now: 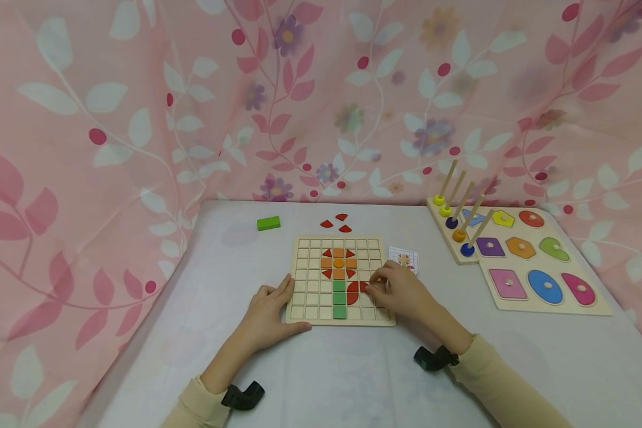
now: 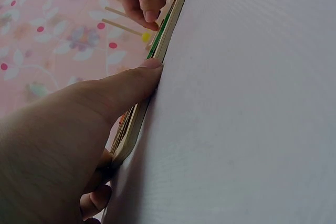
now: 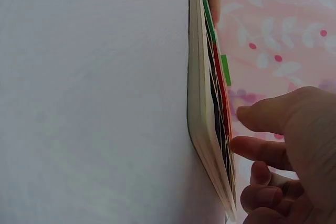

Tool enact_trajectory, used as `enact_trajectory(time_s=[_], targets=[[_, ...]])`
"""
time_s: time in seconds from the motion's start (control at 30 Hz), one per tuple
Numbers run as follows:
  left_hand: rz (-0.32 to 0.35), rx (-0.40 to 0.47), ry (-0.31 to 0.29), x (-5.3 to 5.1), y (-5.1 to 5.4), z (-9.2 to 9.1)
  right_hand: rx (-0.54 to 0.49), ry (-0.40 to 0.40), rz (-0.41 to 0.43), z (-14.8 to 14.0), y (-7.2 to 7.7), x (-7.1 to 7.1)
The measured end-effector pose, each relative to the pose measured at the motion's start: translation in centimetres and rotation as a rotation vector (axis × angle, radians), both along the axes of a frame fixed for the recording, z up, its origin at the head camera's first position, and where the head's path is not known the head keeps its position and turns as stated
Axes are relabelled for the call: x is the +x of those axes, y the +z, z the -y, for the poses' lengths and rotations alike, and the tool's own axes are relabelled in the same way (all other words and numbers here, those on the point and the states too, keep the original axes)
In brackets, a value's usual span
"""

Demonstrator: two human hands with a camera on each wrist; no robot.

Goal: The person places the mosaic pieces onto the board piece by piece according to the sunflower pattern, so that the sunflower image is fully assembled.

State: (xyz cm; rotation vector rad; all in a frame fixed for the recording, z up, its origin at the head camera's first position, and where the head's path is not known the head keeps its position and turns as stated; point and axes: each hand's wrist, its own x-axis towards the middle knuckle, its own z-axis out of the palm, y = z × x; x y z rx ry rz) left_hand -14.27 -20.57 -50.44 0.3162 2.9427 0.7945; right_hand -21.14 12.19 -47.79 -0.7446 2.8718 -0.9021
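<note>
A wooden grid board (image 1: 306, 297) lies on the table with flat coloured pieces in its squares. Orange squares, red triangles and an orange circle (image 1: 339, 263) form a flower shape above a column of green squares (image 1: 339, 298). My left hand (image 1: 264, 312) rests against the board's left and front edges, thumb (image 2: 139, 77) extended along the front. Over the board's right side, my right hand (image 1: 398, 291) has its fingertips beside a red piece (image 1: 364, 287). Another red leaf-shaped piece (image 1: 352, 293) lies just left of it. In the right wrist view, thumb and index finger (image 3: 260, 149) stand apart.
Behind the board lie a green block (image 1: 268, 223) and three loose red pieces (image 1: 327, 224). A pattern card (image 1: 411, 257) is partly behind my right hand. Farther right stand a peg stand (image 1: 466, 260) with coloured beads and a shape puzzle board (image 1: 513, 304).
</note>
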Motion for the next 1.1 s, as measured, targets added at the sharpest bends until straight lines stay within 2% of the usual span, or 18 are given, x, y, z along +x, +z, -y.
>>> enact_trajectory(time_s=[0.1, 0.23, 0.43, 0.53, 0.63, 0.73, 0.83, 1.0, 1.1], targets=[[-0.001, -0.004, -0.002, 0.0, 0.0, 0.0, 0.009, 0.000, 0.028, -0.1, -0.1, 0.0], [-0.002, -0.004, -0.005, 0.0, 0.1, 0.0, 0.004, 0.011, 0.021, -0.2, -0.2, 0.0], [-0.012, -0.013, -0.020, 0.0, 0.1, 0.1, -0.017, -0.049, -0.011, -1.6, 0.5, 0.6], [-0.018, -0.013, -0.024, 0.0, 0.0, 0.1, 0.026, -0.075, 0.022, -2.7, 0.5, 1.3], [-0.025, -0.012, -0.024, 0.0, -0.1, 0.0, 0.083, -0.056, 0.084, -3.9, 0.1, 2.1], [-0.032, -0.015, -0.031, 0.0, -0.2, -0.2, 0.101, 0.014, 0.104, -4.9, -0.5, 3.0], [-0.036, -0.019, -0.039, 0.0, -0.2, -0.4, 0.097, 0.077, 0.052, -5.5, -1.0, 3.7], [0.011, -0.007, -0.046, -0.2, 0.4, -0.2, 0.069, 0.080, -0.027, -5.8, -2.1, 4.4], [0.050, 0.038, -0.061, -1.3, 1.2, 0.7, 0.052, 0.072, -0.068, -5.8, -2.7, 4.5]])
